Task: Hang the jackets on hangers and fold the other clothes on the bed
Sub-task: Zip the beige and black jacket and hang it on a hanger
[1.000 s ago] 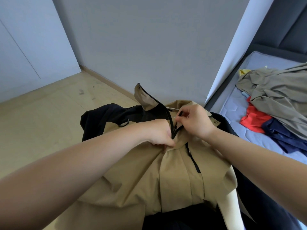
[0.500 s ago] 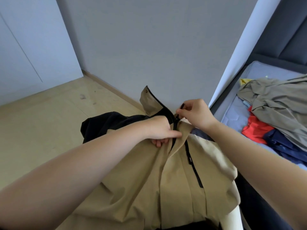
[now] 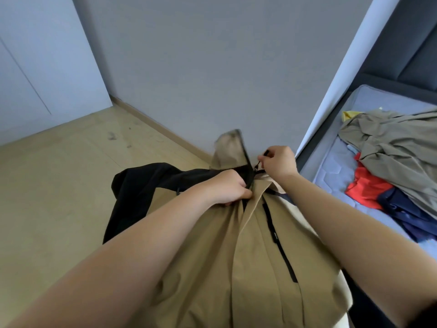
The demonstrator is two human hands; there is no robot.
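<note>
A tan jacket (image 3: 212, 256) with a black lining and a black chest zip hangs in front of me, its collar raised. My left hand (image 3: 227, 188) grips the jacket's front edge just below the collar. My right hand (image 3: 279, 162) pinches the black zipper pull (image 3: 262, 158) near the top of the front zip. A black garment (image 3: 139, 192) shows behind the jacket on the left. The hanger is hidden inside the jacket.
On the bed (image 3: 369, 100) at the right lies a pile: an olive garment (image 3: 399, 143), a red one (image 3: 364, 188), a navy one (image 3: 406, 214) and a bit of yellow (image 3: 348, 114). A grey wall stands ahead. Wooden floor (image 3: 59, 174) spreads to the left.
My right hand has drawn the zipper pull up the jacket's front toward the collar. My left hand has kept its grip on the front edge and risen with it.
</note>
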